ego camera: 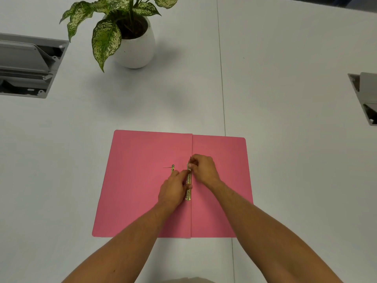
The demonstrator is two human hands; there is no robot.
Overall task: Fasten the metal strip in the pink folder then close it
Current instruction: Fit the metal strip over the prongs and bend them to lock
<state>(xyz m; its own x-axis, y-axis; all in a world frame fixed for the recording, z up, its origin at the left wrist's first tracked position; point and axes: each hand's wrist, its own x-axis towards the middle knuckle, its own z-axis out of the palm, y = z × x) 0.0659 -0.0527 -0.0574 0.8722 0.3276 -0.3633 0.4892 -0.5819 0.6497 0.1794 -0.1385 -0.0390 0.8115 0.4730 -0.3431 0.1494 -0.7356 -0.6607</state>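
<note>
The pink folder point(138, 180) lies open and flat on the white table, its spine fold running down the middle. A gold metal strip point(189, 194) stands along that fold. My right hand point(204, 169) pinches the strip's upper end, where a thin prong sticks up. My left hand point(173, 189) grips the strip's middle from the left side. A second small gold fastener piece point(172, 168) with a thin prong lies on the left leaf, just beyond my left fingers.
A white pot with a green-and-white leafed plant point(132, 43) stands at the back centre. Open grey cable hatches are set in the table at far left point(26, 66) and far right point(365, 97). A table seam point(222, 88) runs past the folder's right half.
</note>
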